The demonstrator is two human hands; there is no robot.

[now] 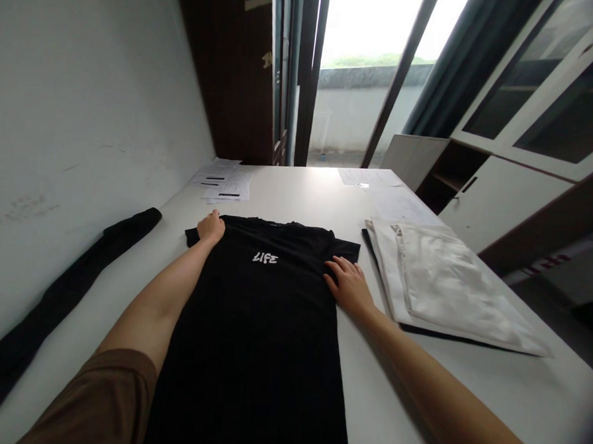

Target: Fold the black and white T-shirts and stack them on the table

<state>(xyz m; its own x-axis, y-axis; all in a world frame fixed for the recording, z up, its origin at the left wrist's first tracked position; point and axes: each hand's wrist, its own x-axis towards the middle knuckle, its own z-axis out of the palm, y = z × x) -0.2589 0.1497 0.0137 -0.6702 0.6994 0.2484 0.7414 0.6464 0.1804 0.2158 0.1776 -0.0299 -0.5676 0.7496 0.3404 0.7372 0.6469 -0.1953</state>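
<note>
A: Item one, the grip?
B: Left hand: fingers curled closed, apparently on fabric at the shoulder. Right hand: fingers extended and loosely spread, laid on the opposite side near the sleeve; nothing clearly pinched.

A: Item two, the garment beneath?
B: One black T-shirt, face up, white lettering on the chest, collar at the far end, near hem out of frame. It lies lengthwise on the white tabletop, between the forearms.

A: Condition of the work?
B: Done, by the look of it: body spread nearly flat, both short sleeves out to the sides. Left, in my judgement: the folding; no fold shows across the body.

A: Surroundings?
B: Right: white cloth, folded in layers, a dark edge showing under it. Left, beside the wall: one long, narrow black cloth. Far end: loose papers at the left corner, more sheets at the right.
</note>
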